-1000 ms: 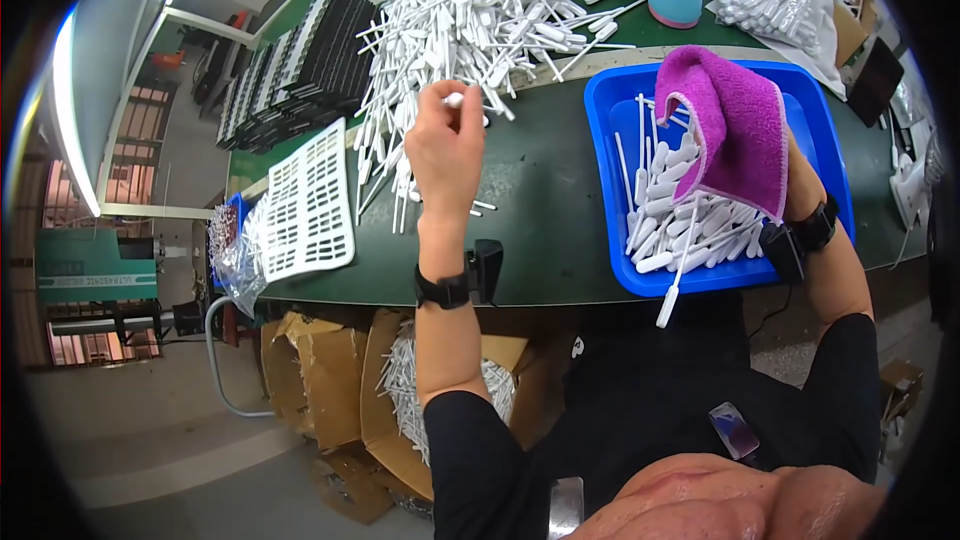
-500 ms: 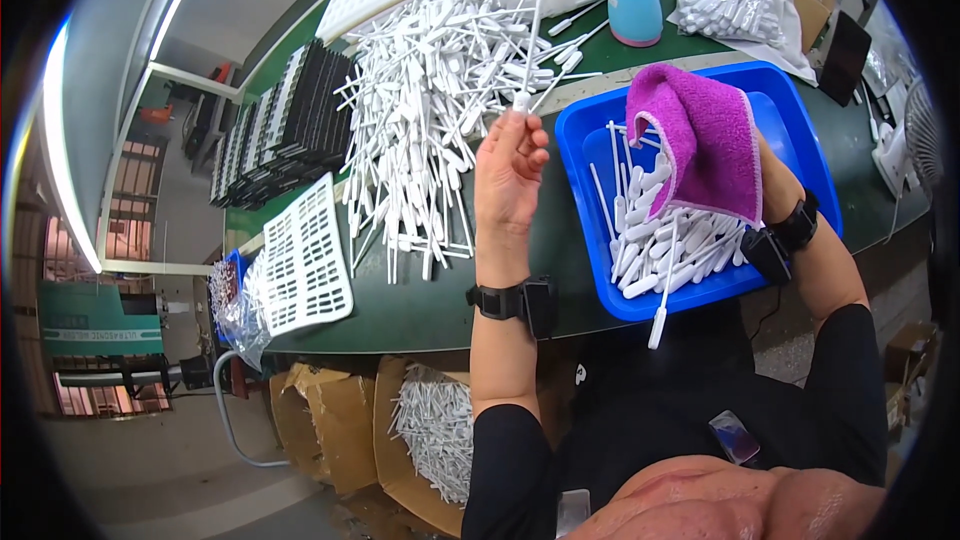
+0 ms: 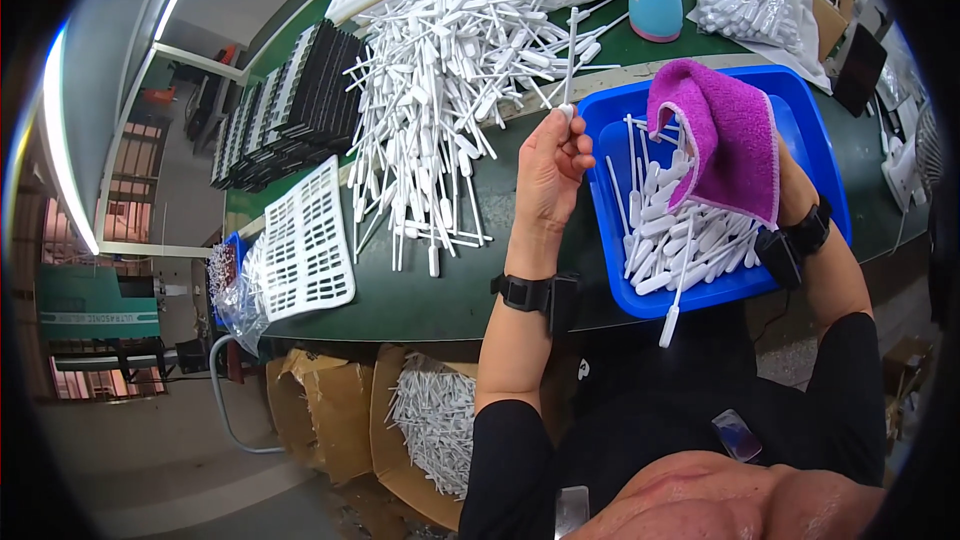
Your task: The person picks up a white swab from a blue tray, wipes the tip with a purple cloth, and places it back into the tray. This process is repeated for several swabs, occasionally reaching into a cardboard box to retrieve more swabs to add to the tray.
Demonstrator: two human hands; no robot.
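One white pipette, best gripped lightly, is pinched in the left hand; the right hand holds a purple cloth.

A: What is standing at the far side of the counter?
B: A blue spray bottle is standing there, and a dark flat panel is resting farther right, near a fan.
A: And on the left?
B: Black trays are sitting stacked, with a white slotted panel lying nearer. Below, a torn cardboard box is sitting, and a light tube is glowing beyond.
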